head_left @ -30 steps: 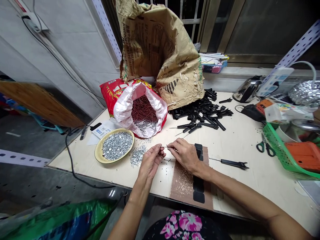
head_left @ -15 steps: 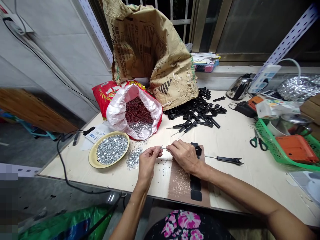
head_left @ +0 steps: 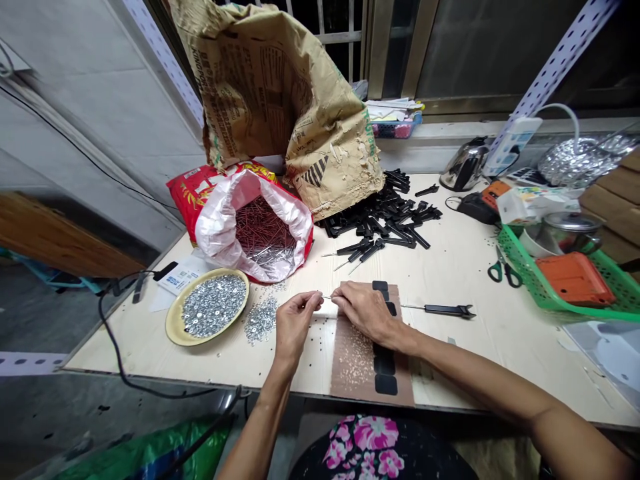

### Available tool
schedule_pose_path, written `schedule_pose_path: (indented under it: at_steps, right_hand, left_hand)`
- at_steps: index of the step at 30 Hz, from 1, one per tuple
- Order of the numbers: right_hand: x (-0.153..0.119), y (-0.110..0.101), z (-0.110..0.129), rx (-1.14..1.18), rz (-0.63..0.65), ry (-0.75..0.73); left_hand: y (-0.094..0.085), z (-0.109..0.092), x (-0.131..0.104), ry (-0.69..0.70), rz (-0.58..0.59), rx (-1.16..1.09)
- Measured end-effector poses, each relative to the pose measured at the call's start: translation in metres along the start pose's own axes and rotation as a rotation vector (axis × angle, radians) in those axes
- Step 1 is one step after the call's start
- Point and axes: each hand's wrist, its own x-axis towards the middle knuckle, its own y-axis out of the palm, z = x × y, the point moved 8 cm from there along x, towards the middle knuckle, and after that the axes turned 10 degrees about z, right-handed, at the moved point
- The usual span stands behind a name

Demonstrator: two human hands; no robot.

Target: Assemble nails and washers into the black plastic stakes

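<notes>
Between my two hands runs a thin metal rod (head_left: 327, 297). My left hand (head_left: 295, 327) is closed, thumb and forefinger pinched at the rod's left end; anything small between those fingertips is hidden. My right hand (head_left: 365, 310), also closed, grips the rod further right, its palm over the brown board (head_left: 350, 380). Black rounded pads (head_left: 385, 385) lie in a row on that board, partly covered by my right hand and forearm. To the right rests a black-handled piece with a metal shaft (head_left: 447, 311). Small metal washers (head_left: 261, 320) are scattered left of my left hand.
A yellow bowl (head_left: 173, 327) holds many washers. Behind it, a red-and-white bag (head_left: 215, 227) is full of thin rods. Black handles (head_left: 400, 217) pile up by a large paper sack (head_left: 340, 153). Scissors (head_left: 504, 270) and a green basket (head_left: 530, 283) are at right.
The view has shifted slightly, so the table's things sit further left. Both hands stay at the rod in nearly the same pose; a black part beside my right hand no longer shows clearly.
</notes>
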Motion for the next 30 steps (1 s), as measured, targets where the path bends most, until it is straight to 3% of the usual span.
schedule_pose_path:
  at_steps: [8, 14, 17, 30]
  right_hand:
    - [-0.009, -0.002, -0.006, -0.083, -0.015, 0.040]
    - [-0.014, -0.011, 0.005, -0.299, -0.161, -0.040]
    - [-0.015, -0.008, 0.009, -0.394, -0.164, -0.084]
    - [-0.014, -0.005, -0.010, -0.155, -0.045, 0.056]
  left_hand:
    - [0.017, 0.005, 0.002, -0.062, 0.070, -0.116]
    - [0.024, 0.012, 0.004, -0.118, 0.039, -0.266]
    - [0.024, 0.014, 0.004, -0.105, 0.026, -0.272]
    - [0.028, 0.000, 0.001, -0.054, 0.046, -0.066]
